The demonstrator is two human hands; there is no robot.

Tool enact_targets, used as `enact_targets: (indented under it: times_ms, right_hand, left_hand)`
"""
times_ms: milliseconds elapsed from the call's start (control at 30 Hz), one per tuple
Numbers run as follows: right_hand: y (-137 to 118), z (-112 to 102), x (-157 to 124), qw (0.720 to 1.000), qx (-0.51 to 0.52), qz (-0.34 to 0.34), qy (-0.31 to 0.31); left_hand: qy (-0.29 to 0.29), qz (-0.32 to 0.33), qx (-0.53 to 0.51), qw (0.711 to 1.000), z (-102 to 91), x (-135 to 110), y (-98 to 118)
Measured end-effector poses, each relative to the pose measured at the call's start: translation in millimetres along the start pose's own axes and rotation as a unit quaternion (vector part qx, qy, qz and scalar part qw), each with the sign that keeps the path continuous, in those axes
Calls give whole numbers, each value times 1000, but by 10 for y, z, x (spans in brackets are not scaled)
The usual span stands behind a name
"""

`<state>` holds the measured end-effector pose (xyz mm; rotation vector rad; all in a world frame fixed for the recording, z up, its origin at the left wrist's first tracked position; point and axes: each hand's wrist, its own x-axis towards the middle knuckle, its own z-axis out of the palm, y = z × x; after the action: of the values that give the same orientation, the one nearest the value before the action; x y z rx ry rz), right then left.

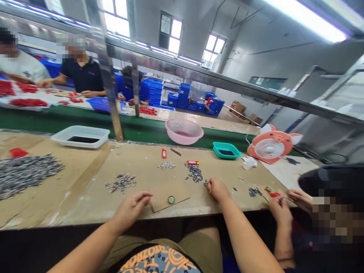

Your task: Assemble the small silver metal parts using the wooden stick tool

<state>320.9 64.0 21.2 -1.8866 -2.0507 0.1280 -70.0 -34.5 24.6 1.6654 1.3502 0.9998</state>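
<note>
In the head view, the left hand (132, 207) is seen loosely curled at the bench edge, with nothing visibly gripped. It lies just beside a flat square of brown cardboard (170, 195), on which a small round green-centred metal disc (171, 200) is placed, apparently so that it is kept apart from the loose parts. The right hand (218, 190) is held with its fingertips drawn into a pinch, right beside a scattered pile of small silvery metal parts (195, 173); whether a part is gripped cannot be told. Similar parts are spread in low piles across a tan-covered workbench (88, 178), probably so that each can be reached easily. A larger grey heap of parts (25, 175) is kept further left, beyond a white rectangular plastic tray (81, 136). A teal plastic tray (226, 150) and a pink plastic basin (184, 131) are set toward the far edge. To the right, a co-worker's two hands (280, 210) are occupied separately at the same bench.
</note>
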Motion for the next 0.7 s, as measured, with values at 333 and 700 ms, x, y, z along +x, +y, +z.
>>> enact_targets:
  times_ms: [333, 700]
  right_hand:
    - [-1220, -70, -909, 938, 277, -183, -103]
    - [-1462, 103, -1114, 901, 369, -208, -93]
  left_hand:
    - [-103, -34, -281, 954, 661, -306, 428]
    - [-157, -158, -413, 883, 780, -448, 462]
